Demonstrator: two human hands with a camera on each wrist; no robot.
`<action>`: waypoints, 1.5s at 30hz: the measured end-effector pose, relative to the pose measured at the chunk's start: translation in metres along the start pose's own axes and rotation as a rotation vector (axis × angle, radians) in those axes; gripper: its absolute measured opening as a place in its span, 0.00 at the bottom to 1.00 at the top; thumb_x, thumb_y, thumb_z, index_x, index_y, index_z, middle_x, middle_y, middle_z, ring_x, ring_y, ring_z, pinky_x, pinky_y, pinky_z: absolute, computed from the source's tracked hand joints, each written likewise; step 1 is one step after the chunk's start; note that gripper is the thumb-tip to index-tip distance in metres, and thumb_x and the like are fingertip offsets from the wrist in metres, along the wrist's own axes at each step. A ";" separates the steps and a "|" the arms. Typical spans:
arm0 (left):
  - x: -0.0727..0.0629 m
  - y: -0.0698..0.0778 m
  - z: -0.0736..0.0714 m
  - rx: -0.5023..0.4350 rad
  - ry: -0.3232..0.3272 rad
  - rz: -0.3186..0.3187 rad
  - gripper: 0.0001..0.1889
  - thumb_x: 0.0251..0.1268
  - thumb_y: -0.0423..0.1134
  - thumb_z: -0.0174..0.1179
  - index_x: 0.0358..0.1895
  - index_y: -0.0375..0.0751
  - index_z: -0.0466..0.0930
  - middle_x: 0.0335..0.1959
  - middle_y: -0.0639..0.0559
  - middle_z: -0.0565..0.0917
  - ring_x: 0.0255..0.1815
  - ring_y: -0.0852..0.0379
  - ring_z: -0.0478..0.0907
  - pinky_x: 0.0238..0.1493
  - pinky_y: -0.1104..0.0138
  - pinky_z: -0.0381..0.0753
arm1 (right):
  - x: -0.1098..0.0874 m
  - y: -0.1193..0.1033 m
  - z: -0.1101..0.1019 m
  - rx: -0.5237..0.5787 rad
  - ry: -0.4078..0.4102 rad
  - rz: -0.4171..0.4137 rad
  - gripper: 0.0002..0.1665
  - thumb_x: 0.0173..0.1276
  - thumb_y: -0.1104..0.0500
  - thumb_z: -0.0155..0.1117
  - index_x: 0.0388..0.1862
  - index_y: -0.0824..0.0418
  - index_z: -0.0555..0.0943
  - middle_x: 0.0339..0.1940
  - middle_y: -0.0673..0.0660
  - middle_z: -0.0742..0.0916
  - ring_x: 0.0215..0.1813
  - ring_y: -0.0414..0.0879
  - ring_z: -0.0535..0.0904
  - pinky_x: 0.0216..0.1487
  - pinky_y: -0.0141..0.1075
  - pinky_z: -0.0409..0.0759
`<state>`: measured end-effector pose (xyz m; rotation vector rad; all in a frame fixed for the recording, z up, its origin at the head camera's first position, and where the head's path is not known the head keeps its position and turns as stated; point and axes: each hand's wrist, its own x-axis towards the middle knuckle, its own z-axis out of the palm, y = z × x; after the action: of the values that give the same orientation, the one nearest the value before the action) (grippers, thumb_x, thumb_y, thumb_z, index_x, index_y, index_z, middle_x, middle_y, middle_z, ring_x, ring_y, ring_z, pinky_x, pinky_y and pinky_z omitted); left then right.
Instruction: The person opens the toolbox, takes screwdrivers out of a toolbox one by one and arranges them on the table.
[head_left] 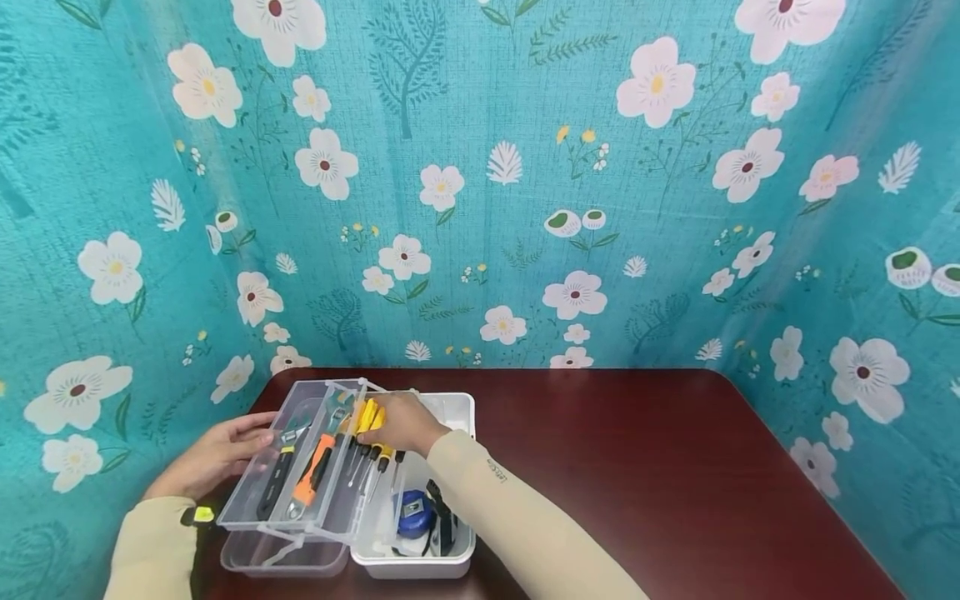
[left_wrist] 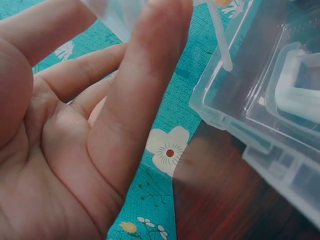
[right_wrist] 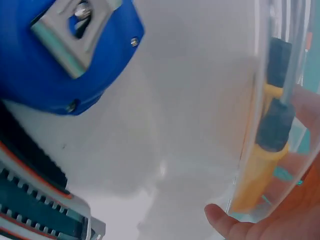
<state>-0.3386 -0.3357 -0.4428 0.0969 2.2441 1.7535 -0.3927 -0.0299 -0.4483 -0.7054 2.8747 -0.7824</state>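
Note:
A clear toolbox tray [head_left: 251,504] stands raised over the open box's clear lid [head_left: 322,565]. My left hand [head_left: 213,454] is at the tray's left side, its fingers extended along the edge; the left wrist view shows clear plastic at its fingertips. With my right hand [head_left: 408,421] I grip yellow-handled screwdrivers [head_left: 367,415] in the tray's right compartment. Through the tray wall in the right wrist view, fingers show behind a yellow handle [right_wrist: 257,175]. A black-handled adjustable wrench [head_left: 277,483] and an orange-and-black tool [head_left: 317,467] occupy the other compartments.
The white box base [head_left: 412,571] holds a blue tape measure [head_left: 414,521] and a dark ridged tool [right_wrist: 45,210]. Both sit on a dark red table [head_left: 615,467]. A teal flowered cloth [head_left: 480,250] hangs behind and at the sides.

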 end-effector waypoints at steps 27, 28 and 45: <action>0.006 -0.002 -0.001 0.014 0.017 -0.026 0.38 0.70 0.43 0.60 0.74 0.30 0.51 0.55 0.40 0.80 0.48 0.43 0.81 0.47 0.53 0.80 | -0.008 -0.001 0.005 0.043 0.153 0.057 0.46 0.52 0.37 0.76 0.68 0.45 0.70 0.57 0.46 0.79 0.59 0.46 0.72 0.66 0.49 0.63; 0.005 -0.002 -0.001 0.016 0.015 -0.020 0.38 0.70 0.43 0.60 0.74 0.30 0.51 0.55 0.39 0.80 0.48 0.43 0.81 0.47 0.52 0.80 | -0.008 -0.002 0.005 0.035 0.171 0.050 0.46 0.52 0.37 0.76 0.68 0.45 0.70 0.57 0.46 0.78 0.59 0.46 0.72 0.66 0.49 0.62; 0.004 -0.003 -0.002 0.034 0.041 -0.013 0.39 0.69 0.45 0.61 0.75 0.33 0.52 0.57 0.38 0.79 0.49 0.43 0.80 0.47 0.52 0.80 | -0.013 0.000 0.003 0.365 0.298 0.076 0.51 0.55 0.52 0.78 0.75 0.52 0.63 0.65 0.52 0.72 0.41 0.36 0.74 0.43 0.30 0.78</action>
<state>-0.3420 -0.3370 -0.4457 0.0532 2.2989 1.7256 -0.3802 -0.0253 -0.4510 -0.4656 2.8526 -1.4595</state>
